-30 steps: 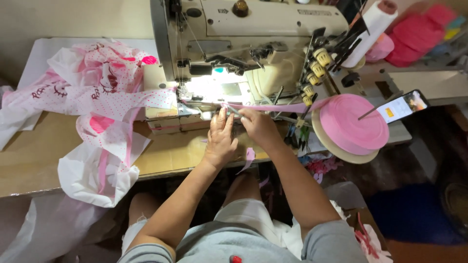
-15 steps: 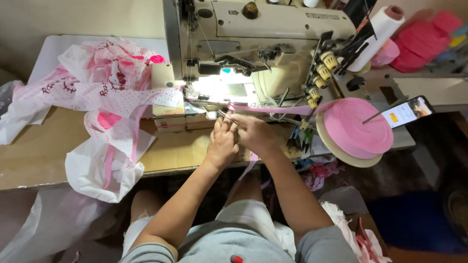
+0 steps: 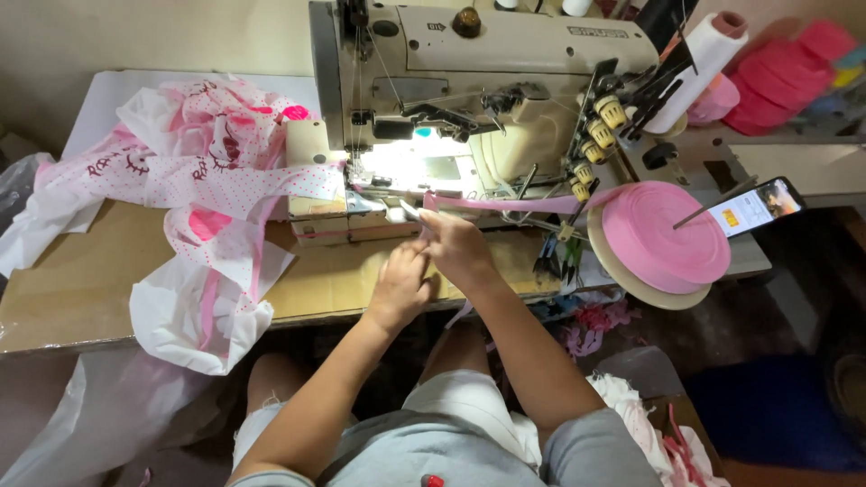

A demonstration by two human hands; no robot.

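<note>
My right hand [image 3: 458,248] is closed on a thin metal tool [image 3: 409,210], whose tip points at the needle area of the cream sewing machine [image 3: 505,54]. It also touches the pink tape [image 3: 514,204] that runs from the machine bed to a large pink tape roll [image 3: 663,236] on the right. My left hand [image 3: 401,284] lies on the table just beside and below the right hand, fingers curled; whether it holds anything is hidden. White fabric with pink dots and prints [image 3: 207,180] is bunched left of the needle and hangs over the table edge.
The wooden table [image 3: 81,289] extends to the left under the fabric. A phone [image 3: 756,206] leans behind the tape roll. A white thread cone [image 3: 695,63] and pink rolls [image 3: 785,72] stand at the back right. My knees are below the table edge.
Both hands have stayed together near the needle, shifting slightly left toward it. The view has moved a little; the fabric and tape roll are unchanged.
</note>
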